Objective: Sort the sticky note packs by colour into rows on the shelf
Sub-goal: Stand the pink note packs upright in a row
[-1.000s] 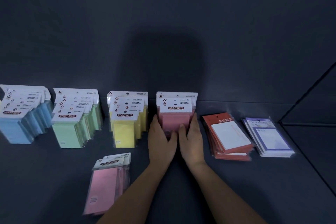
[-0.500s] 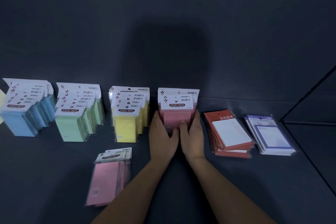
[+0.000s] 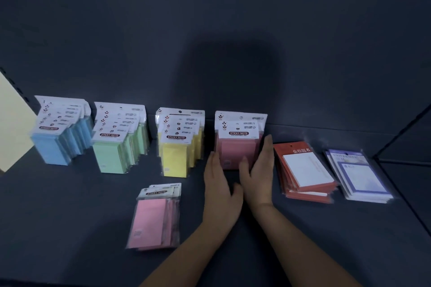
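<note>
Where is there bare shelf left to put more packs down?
Bare shelf lies in front of the blue row and green row, left of the loose pink packs, and in front of the red stack and purple stack. Crowded: the pink row, flanked by left hand and right hand.

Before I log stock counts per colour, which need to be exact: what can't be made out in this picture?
All in the head view:
- Pink row: the packs behind the front one are hidden by it and by the left hand and right hand.
- Header print on the blue row: too small and blurred.
- Pale yellow panel: cut off by the left edge.
- Loose pink packs: overlapped, count unclear.
</note>
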A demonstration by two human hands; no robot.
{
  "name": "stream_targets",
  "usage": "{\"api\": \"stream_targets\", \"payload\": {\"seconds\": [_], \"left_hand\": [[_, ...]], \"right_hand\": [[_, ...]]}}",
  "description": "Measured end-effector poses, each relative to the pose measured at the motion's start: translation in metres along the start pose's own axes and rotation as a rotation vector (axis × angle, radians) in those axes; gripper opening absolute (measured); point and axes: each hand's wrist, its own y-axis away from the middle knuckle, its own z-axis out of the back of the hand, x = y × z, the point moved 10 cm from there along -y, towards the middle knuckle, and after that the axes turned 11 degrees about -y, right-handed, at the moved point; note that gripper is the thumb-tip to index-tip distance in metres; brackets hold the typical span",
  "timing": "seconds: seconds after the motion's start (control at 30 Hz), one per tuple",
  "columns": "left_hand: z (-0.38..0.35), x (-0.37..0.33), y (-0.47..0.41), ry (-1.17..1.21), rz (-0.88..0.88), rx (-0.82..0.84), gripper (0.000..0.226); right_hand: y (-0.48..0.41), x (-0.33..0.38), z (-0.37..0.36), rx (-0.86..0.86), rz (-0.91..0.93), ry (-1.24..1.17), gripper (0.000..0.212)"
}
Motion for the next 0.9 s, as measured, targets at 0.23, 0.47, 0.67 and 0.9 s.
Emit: {"api": "stream_targets", "payload": {"seconds": [0.23, 0.47, 0.67, 0.9], "left_hand": [[0.124, 0.028, 0.031, -0.382, -0.094, -0.298, 0.043], [0.139, 0.118, 0.053, -0.658, 0.212, -0.026, 0.071], [0.131, 0.119, 0.055, -0.380, 0.250, 0.030, 0.062], [0.113, 0.087, 0.060, 0.221, 0.223, 0.011, 0.038]], "right_hand": [[0.053, 0.051, -0.018, 0.132, 0.218, -0.065, 0.029], [0.116, 0.041, -0.099, 0.590, -0.022, 0.362, 0.030], [0.132, 0.046, -0.114, 0.575, -0.120, 0.407, 0.033], [0.133, 0.046, -0.088, 0.351, -0.286, -0.190, 0.031]]}}
